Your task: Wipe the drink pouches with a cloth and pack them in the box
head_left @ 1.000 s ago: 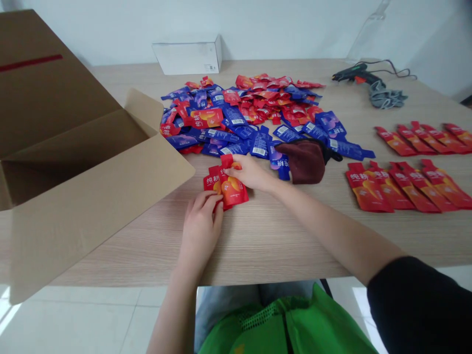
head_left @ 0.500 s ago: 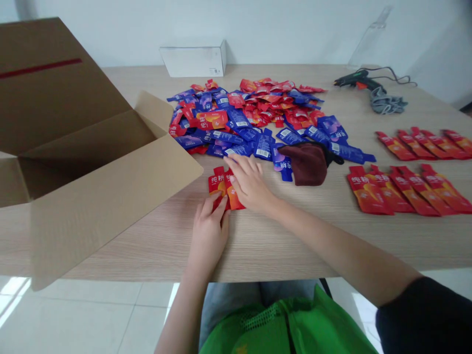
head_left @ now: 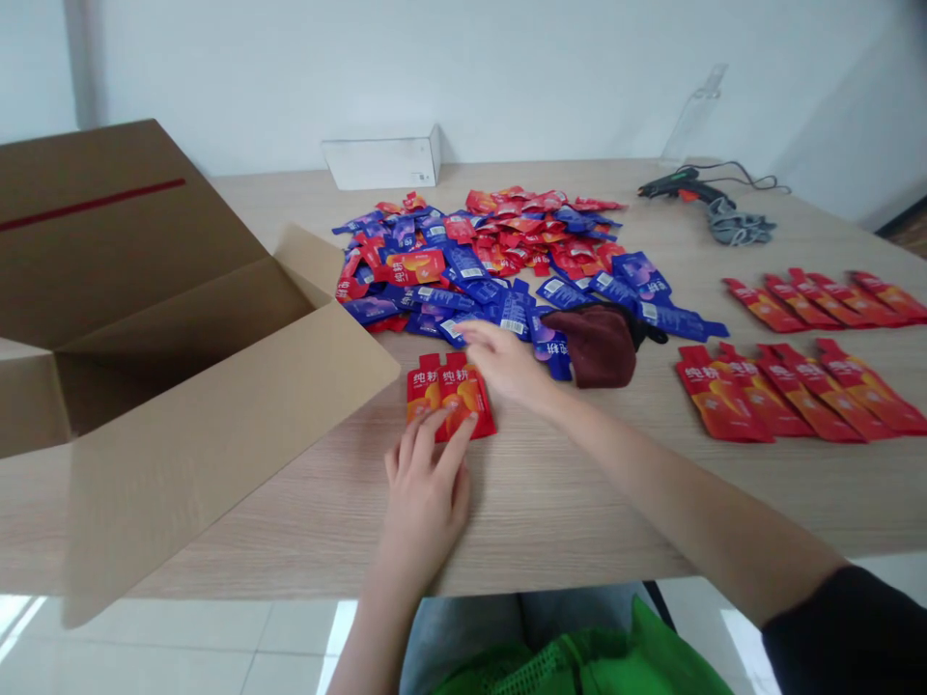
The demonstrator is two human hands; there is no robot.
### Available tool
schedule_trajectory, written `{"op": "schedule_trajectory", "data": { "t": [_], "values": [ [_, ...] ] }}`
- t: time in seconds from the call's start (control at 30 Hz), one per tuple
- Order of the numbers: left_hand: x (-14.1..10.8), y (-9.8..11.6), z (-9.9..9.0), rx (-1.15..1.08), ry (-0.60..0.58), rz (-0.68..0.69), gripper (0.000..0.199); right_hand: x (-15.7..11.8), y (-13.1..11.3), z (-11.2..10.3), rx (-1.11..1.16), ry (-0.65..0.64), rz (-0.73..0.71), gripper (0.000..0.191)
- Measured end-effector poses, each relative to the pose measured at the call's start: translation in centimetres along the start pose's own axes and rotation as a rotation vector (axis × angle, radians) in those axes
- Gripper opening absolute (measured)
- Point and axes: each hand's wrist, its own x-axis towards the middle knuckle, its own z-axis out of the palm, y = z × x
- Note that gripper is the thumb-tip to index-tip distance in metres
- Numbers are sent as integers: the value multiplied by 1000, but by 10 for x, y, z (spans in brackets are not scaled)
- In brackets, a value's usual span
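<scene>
Red pouches, two overlapping, lie beyond the front edge of the worktop, left of its middle; at the left end stands your open carton, its flap corner near that pair, so if you knock it, the flap could skew them; the carton is matt brown board with stiff, angled flaps.

Your left hand is palm down, fingers spread, tips on the pair rather than pinching; a sideways drag there could slide one slick, soft pouch off the other. The mixed pile behind is crinkled and glossy, red and blue tangled; a careless pull could bring down neighbours or bring you the wrong colour. Your right hand is blurred above the pair's right side; you cannot tell whether its fingers hold anything, and a low forearm could catch the soft, napped brown cloth.

Towards the right edge, two fanned red rows, rear and front, have flat bodies and narrow necks; your sleeve could disturb the front one if it swings forward.
</scene>
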Motion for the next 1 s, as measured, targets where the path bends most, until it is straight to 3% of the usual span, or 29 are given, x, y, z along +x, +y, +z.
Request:
{"op": "schedule_trajectory", "data": {
  "t": [0.13, 0.33, 0.53, 0.7, 0.8, 0.9, 1.0],
  "values": [
    [2, 3, 3, 21, -98, -23, 46, 48, 3, -18, -31, 81, -38, 44],
    [0, 1, 9, -4, -55, -86, 43, 138, -7, -4, -271, 91, -127, 33],
    [-4, 1, 16, -37, 38, -101, 47, 197, 4, 10, -546, -74, -171, 39],
    [-6, -1, 20, -41, 57, -94, 49, 206, 2, 18, -666, -128, -206, 38],
    [-7, -2, 24, -24, 68, -84, 54, 204, -5, 12, -677, -114, -194, 36],
    [-9, -1, 21, -49, 120, -81, 56, 191, -17, -12, -662, -36, -157, 34],
    [-3, 6, 8, -246, 168, -172, 43, 150, -33, -48, -636, 90, -126, 29]
  ]
}}
